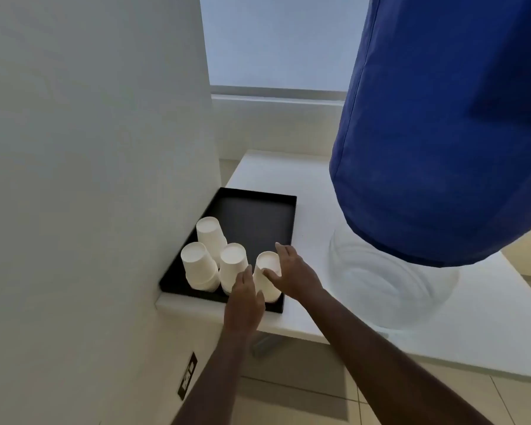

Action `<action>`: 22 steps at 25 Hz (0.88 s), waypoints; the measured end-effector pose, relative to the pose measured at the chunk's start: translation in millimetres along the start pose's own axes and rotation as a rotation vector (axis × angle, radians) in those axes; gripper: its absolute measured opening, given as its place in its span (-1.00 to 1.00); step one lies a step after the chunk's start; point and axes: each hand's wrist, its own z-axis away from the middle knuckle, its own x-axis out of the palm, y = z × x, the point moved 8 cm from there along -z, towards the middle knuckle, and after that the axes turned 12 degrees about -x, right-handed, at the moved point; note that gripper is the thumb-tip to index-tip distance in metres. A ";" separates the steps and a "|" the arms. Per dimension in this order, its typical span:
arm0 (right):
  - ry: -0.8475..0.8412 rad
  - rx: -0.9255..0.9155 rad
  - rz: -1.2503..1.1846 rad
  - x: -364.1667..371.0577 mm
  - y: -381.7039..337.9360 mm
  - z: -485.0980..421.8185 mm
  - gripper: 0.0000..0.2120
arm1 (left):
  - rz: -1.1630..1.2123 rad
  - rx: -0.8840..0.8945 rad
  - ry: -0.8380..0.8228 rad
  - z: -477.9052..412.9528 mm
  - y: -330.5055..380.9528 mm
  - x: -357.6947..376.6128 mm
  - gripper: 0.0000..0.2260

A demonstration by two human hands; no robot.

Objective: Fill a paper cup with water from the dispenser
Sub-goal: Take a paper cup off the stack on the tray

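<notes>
Several stacks of white paper cups stand upside down in a black tray (258, 216) on a white table. My right hand (292, 271) wraps around the nearest stack of cups (267, 271) at the tray's front right, thumb on its side and fingers behind it. My left hand (244, 299) rests against the lower left of that same stack, fingers loosely apart. Other stacks (210, 234) stand to the left. The water dispenser's big bottle (436, 133) wears a blue cloth cover at the right, its clear neck (387, 286) sitting below.
A white wall (89, 148) rises close on the left with a dark socket plate (187, 380) low down. The white table (288, 179) extends back to a window sill. Beige floor tiles lie below the table's front edge.
</notes>
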 end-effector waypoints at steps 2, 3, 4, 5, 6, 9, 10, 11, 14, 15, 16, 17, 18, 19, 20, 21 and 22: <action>-0.065 0.028 -0.034 11.7 6.6 -8.1 -0.35 | 0.095 -0.061 -0.019 -5.1 -6.3 11.4 -0.50; -0.098 0.044 -0.046 18.1 10.3 -10.7 -0.34 | 0.124 -0.085 -0.037 -5.7 -8.8 18.3 -0.49; -0.115 0.063 -0.066 21.3 13.5 -13.2 -0.34 | 0.152 -0.104 -0.057 -7.0 -9.1 22.7 -0.48; -0.113 0.073 -0.088 26.0 16.5 -15.6 -0.33 | 0.190 -0.122 -0.068 -9.9 -11.0 28.2 -0.48; -0.097 0.070 -0.109 29.6 17.6 -15.4 -0.34 | 0.221 -0.137 -0.079 -12.1 -13.0 32.7 -0.48; 0.006 0.044 -0.138 21.8 19.1 -16.8 -0.41 | 0.291 -0.167 -0.091 -19.8 -17.4 36.3 -0.46; 0.023 0.032 -0.140 20.8 20.7 -16.6 -0.43 | 0.306 -0.183 -0.102 -21.4 -20.8 39.4 -0.44; 0.039 0.017 -0.135 18.5 20.6 -16.4 -0.44 | 0.320 -0.191 -0.111 -22.3 -22.7 41.1 -0.43; 0.073 -0.017 -0.128 14.0 20.2 -13.4 -0.45 | 0.365 -0.218 -0.113 -22.3 -25.7 44.3 -0.40; 0.085 -0.020 -0.134 13.2 19.9 -12.2 -0.46 | 0.387 -0.231 -0.102 -23.0 -26.8 45.1 -0.41; 0.094 -0.022 -0.140 12.8 19.9 -11.3 -0.46 | 0.404 -0.249 -0.088 -23.8 -27.7 45.2 -0.42; 0.102 -0.027 -0.144 13.0 20.4 -10.8 -0.46 | 0.418 -0.265 -0.075 -24.9 -28.8 46.4 -0.43; 0.107 -0.032 -0.146 13.6 21.1 -10.3 -0.46 | 0.428 -0.278 -0.073 -25.8 -29.4 48.0 -0.45; 0.112 -0.037 -0.149 13.8 21.5 -10.3 -0.46 | 0.438 -0.281 -0.072 -26.7 -30.2 49.1 -0.45; 0.115 -0.042 -0.152 13.6 21.9 -10.4 -0.45 | 0.447 -0.281 -0.069 -27.4 -30.3 49.7 -0.46; 0.118 -0.047 -0.155 13.3 22.8 -11.0 -0.45 | 0.453 -0.281 -0.067 -28.2 -31.4 50.7 -0.46; 0.117 -0.052 -0.156 13.4 23.6 -11.7 -0.45 | 0.458 -0.284 -0.068 -28.3 -32.5 51.8 -0.46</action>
